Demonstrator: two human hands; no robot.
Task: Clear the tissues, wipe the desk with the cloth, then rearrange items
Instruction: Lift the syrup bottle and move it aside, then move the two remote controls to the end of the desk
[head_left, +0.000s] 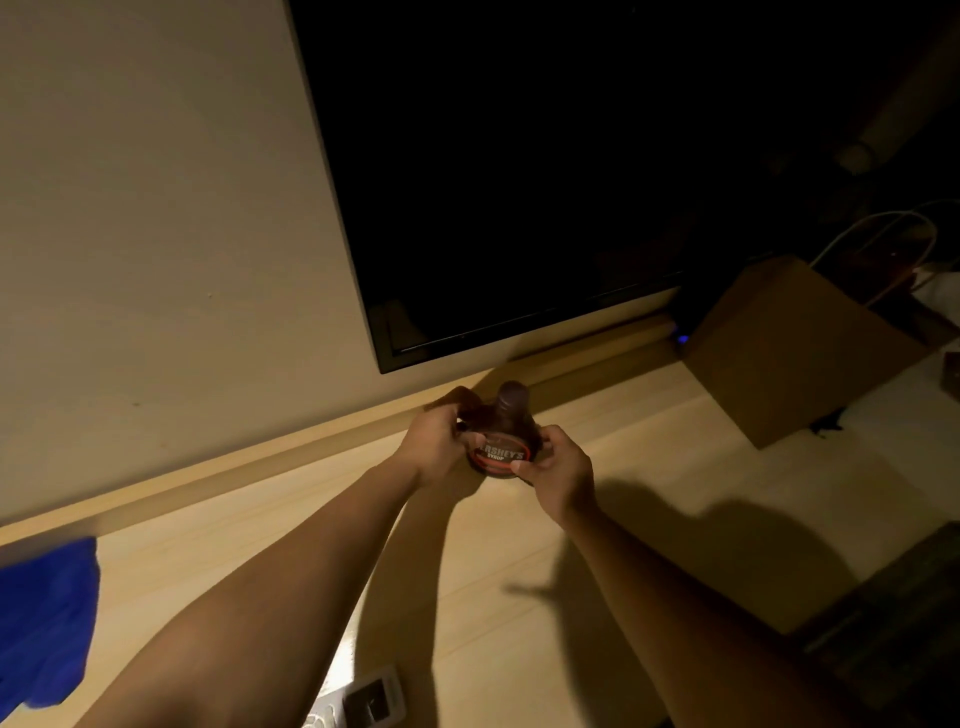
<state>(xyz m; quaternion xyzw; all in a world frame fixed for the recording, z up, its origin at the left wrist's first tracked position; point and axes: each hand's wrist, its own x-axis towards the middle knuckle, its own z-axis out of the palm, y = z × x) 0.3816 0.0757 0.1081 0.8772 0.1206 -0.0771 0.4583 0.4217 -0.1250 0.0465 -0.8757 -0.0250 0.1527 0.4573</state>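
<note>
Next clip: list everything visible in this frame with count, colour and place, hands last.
syrup bottle: one, brown with a red-rimmed label, between both hands, by the wall below the screen
cloth: one, blue, on the desk at the view's left edge
screen: one, black, on the wall above the desk
cardboard box: one, brown, on the desk to the right of the screen
cables: white, looped behind the box; count unclear
white object: one, with a dark panel, at the bottom edge; too cut off to identify
desk: one, light wood
left hand: grips the bottle's left side
right hand: grips the bottle's right side
</note>
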